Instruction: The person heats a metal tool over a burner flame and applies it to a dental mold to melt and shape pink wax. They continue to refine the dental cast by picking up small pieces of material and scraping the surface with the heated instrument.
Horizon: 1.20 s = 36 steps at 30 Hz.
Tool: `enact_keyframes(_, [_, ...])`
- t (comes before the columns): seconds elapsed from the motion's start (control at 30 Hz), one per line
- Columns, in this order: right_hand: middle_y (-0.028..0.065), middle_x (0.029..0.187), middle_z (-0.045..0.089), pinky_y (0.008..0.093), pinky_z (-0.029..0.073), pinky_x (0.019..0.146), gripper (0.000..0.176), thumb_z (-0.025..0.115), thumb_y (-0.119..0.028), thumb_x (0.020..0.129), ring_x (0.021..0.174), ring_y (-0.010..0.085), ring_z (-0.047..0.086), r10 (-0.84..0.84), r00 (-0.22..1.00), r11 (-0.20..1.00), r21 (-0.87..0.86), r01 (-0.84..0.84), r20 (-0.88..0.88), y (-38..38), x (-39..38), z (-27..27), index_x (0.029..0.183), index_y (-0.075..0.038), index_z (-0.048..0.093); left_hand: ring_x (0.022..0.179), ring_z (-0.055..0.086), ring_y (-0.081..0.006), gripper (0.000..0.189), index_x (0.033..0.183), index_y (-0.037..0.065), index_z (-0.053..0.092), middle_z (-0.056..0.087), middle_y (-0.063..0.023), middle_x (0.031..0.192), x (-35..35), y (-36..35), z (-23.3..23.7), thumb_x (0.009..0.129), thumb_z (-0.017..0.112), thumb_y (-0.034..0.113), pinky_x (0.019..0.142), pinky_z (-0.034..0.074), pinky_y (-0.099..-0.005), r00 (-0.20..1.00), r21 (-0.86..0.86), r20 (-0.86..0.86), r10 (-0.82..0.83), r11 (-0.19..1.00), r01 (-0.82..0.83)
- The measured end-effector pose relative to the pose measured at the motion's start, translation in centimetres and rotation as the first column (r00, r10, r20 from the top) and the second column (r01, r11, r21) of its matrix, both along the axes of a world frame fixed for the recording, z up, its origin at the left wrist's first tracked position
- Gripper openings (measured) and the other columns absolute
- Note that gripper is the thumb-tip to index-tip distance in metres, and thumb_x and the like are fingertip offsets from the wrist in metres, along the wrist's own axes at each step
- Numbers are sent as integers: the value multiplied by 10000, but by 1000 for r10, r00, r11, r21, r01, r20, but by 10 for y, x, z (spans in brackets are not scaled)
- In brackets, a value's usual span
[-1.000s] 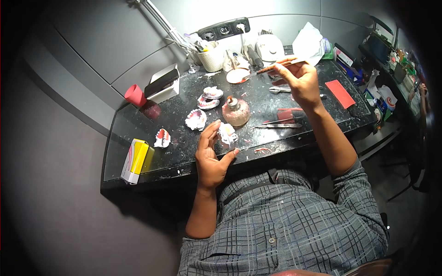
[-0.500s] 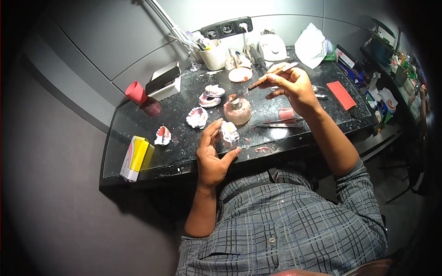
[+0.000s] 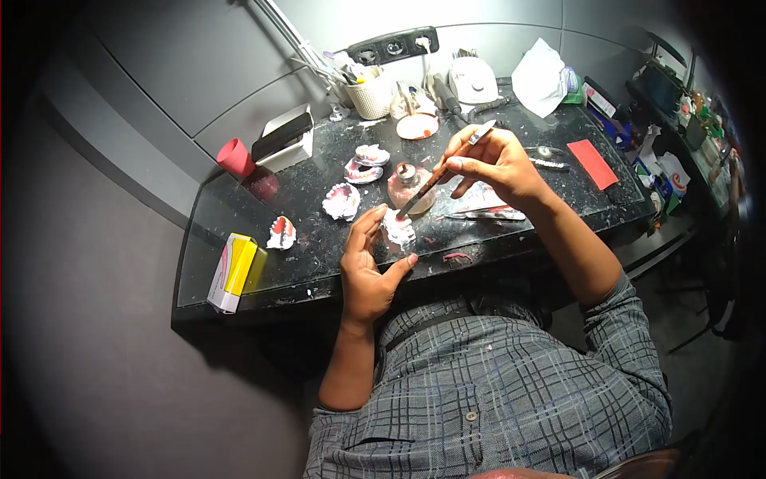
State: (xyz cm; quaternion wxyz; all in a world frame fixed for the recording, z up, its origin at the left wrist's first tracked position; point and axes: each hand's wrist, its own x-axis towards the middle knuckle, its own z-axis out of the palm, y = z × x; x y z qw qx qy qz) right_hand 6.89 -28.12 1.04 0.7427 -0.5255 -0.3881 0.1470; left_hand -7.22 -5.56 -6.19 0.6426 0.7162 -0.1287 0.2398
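Observation:
My left hand [image 3: 369,267] holds a white plaster dental model [image 3: 398,232] between fingers and thumb, low at the table's front edge. In my right hand [image 3: 495,166] is a wax knife [image 3: 431,182] with a brown handle, gripped like a pen. Its dark tip points down at the top of the model and appears to touch it. Right behind the model stands a round glass spirit burner [image 3: 406,190] with pinkish contents, partly covered by the knife. Other dental models with pink wax [image 3: 342,202] lie to the left of the burner.
A red wax sheet [image 3: 593,164] lies at the right. Along the back stand a pen cup [image 3: 372,99], a white device [image 3: 472,81] and a plastic bag [image 3: 542,77]. A yellow-white box [image 3: 234,274] and a pink cup [image 3: 235,159] are at the left.
My right hand has lowered the wax knife from above the burner, bringing its tip down and left to the dental model. My left hand stays nearly in place.

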Motion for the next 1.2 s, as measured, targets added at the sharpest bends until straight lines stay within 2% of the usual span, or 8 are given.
enact_keyframes(0.13, [160, 981, 728, 307, 635, 673, 154, 684, -44, 940, 941, 235, 734, -23, 1000, 1000, -9, 23, -1, 0, -1, 0, 1064, 20, 618, 1271, 523, -221, 767, 1382, -40, 462, 537, -147, 1353, 1, 2, -3, 694, 789, -136, 1128, 382, -355, 1000, 15, 20, -5, 1000, 4])
enact_keyframes(0.2, [162, 989, 727, 310, 634, 678, 148, 681, -38, 940, 945, 232, 731, 41, 999, 999, -18, -41, 20, -2, 0, 0, 1062, 20, 620, 1269, 526, -222, 767, 1382, -42, 461, 539, -148, 1351, 2, 2, -3, 695, 788, -136, 1126, 385, -356, 1000, 20, 20, 1, 1000, -1])
enact_keyframes(0.37, [165, 990, 728, 316, 634, 688, 144, 680, -37, 940, 943, 233, 730, 32, 999, 999, 10, -32, 24, -1, 0, -1, 1057, 23, 621, 1259, 537, -225, 766, 1385, -51, 460, 552, -153, 1338, 0, 2, -1, 699, 792, -127, 1117, 396, -357, 1000, 41, -2, 14, 999, -14])
enact_keyframes(1.2, [173, 1085, 710, 356, 643, 772, 168, 642, 1, 946, 1033, 270, 710, 67, 991, 995, 59, -75, 113, -6, -4, 3, 1108, 9, 599, 1217, 565, -221, 745, 1397, -83, 447, 590, -179, 1292, -4, 0, 7, 732, 783, -90, 1071, 421, -345, 998, -31, -31, -53, 998, 52])
